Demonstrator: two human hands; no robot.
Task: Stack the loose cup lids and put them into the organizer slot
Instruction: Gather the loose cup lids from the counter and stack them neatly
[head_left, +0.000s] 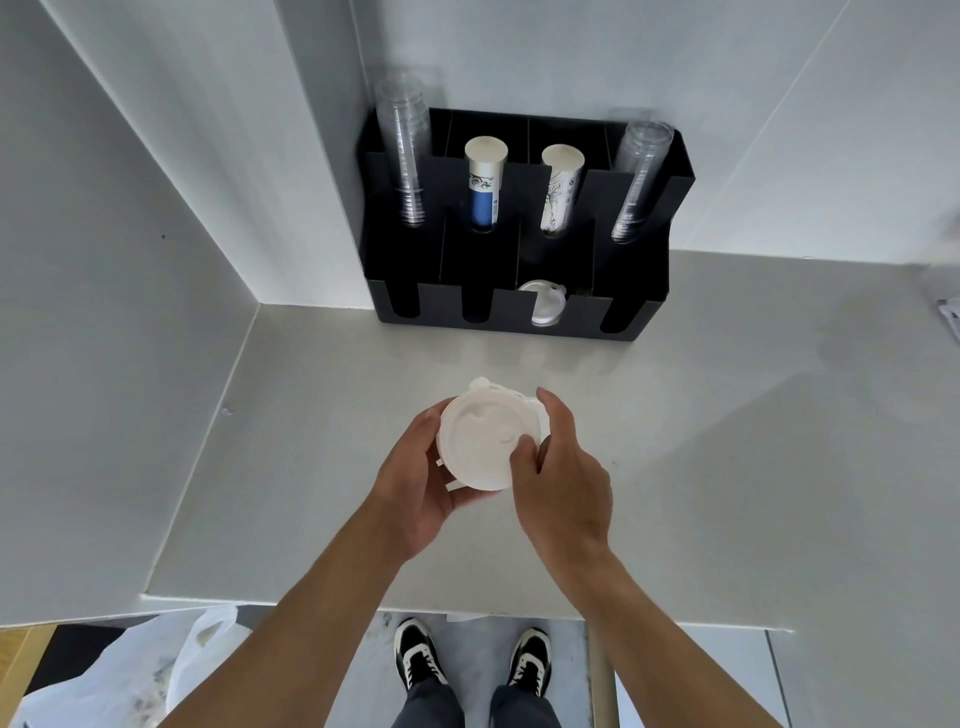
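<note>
A stack of white cup lids (480, 441) is held above the grey counter (727, 441), its top face turned toward me. My left hand (415, 488) cups the stack from the left and below. My right hand (563, 478) grips its right edge, thumb on the top lid. Some lids stick out unevenly at the back of the stack. Against the wall stands the black organizer (639, 270). Its front row has four slots, and the third from the left holds white lids (543, 306).
The organizer's back row holds two stacks of clear cups (405, 156) (636, 182) and two stacks of paper cups (484, 182) (560, 187). White walls close in at left and behind. A white plastic bag (156, 670) lies on the floor at lower left.
</note>
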